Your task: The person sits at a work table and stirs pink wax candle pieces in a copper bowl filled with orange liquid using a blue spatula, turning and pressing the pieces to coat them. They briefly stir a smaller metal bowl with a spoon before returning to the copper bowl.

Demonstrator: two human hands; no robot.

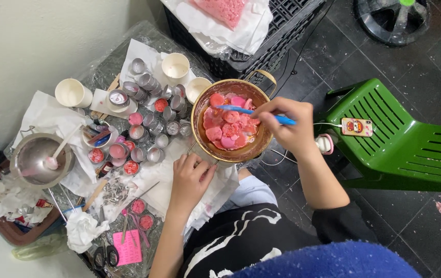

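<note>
A brass-coloured pot (231, 121) sits on the floor work area, full of pink and red wax pieces (228, 126). The right hand (284, 121) reaches over the pot's right rim, its fingers pinched tight on a blue stirring stick (251, 111) whose far end lies across the wax. The left hand (192, 177) rests just below the pot, fingers curled around the pot's handle (the handle itself is mostly hidden under the hand). Left of the pot stands a cluster of small metal tins (148, 118), some filled red. Further left of the pot is a steel bowl (40, 159). Right of the pot stands a green plastic chair (400, 139).
</note>
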